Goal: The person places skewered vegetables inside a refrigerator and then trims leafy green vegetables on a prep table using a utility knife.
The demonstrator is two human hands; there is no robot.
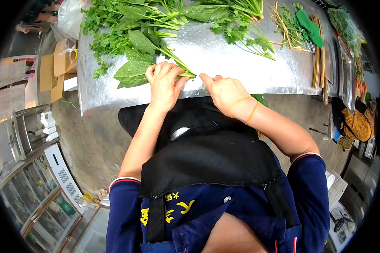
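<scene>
Near the front edge of the metal table, my left hand [165, 82] is closed on the stems of a leafy green bunch [135, 69]. The broad wet leaves point left and the stem ends point right, toward my right hand [224, 89]. That hand, with yellow bands at its wrist, is just right of the stem ends with its index finger extended and the other fingers curled under. Whether anything sits inside those curled fingers is hidden.
More leafy greens [109, 25] lie on the metal table [215, 50] at the back left. Another bunch [207, 12] lies at the back middle, and loose sprigs [257, 42] before it. Right are roots, a green cloth [307, 28] and wooden sticks [316, 63]. Cardboard boxes [57, 69] stand left.
</scene>
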